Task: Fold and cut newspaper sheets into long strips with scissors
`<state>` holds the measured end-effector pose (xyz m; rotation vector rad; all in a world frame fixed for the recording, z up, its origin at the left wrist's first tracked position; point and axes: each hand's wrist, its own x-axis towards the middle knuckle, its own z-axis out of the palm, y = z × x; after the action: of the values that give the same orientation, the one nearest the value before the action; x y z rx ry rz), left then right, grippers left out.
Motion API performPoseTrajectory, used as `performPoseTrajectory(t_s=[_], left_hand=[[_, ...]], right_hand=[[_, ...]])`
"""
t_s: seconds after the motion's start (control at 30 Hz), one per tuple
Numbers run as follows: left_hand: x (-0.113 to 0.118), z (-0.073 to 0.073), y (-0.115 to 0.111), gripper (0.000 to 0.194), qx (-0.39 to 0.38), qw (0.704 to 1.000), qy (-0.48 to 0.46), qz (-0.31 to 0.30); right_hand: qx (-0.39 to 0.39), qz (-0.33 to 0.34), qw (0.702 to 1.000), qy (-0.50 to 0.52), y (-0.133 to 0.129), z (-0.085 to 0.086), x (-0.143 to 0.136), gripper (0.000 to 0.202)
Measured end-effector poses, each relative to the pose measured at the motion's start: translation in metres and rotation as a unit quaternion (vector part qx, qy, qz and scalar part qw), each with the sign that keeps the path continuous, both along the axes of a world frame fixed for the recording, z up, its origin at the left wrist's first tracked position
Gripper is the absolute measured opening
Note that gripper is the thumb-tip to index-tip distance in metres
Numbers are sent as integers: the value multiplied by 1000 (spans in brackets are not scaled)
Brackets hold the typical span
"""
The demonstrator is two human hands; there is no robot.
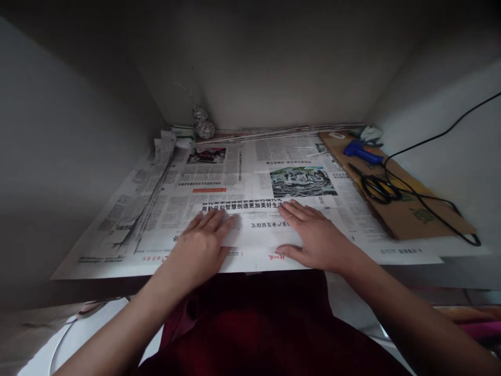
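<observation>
My left hand [205, 240] lies palm down on a piece of newspaper [250, 235], its fingers stretched forward onto a line of large black headline characters. On the right end of the same piece rests my right hand [315, 234], fingers extended and thumb held apart toward the near edge. Neither hand grips anything that I can see; both press flat on the paper. Under this piece, printed newspaper sheets [211, 177] cover the tabletop, with a colour photo [303, 181] beyond my right fingers. What lies beneath my palms is hidden.
At right, a cardboard sheet [426, 222] carries a blue glue gun [363, 152] with a black cord and black-handled scissors [379, 188]. Newspaper strips [151, 193] pile at left. Thin paper rolls [282, 131] and a gourd-shaped paper object [203, 122] lie along the back wall.
</observation>
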<state>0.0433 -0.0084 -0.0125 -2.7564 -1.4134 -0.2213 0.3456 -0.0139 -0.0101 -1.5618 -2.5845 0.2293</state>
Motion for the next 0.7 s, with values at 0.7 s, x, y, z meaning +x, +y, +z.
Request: performPoseTrajectory(t_s=[0.7], left_hand=[[16, 3, 19, 41, -66, 994, -82, -23]], right_hand=[[-111, 37, 986, 115, 17, 17, 38, 38]])
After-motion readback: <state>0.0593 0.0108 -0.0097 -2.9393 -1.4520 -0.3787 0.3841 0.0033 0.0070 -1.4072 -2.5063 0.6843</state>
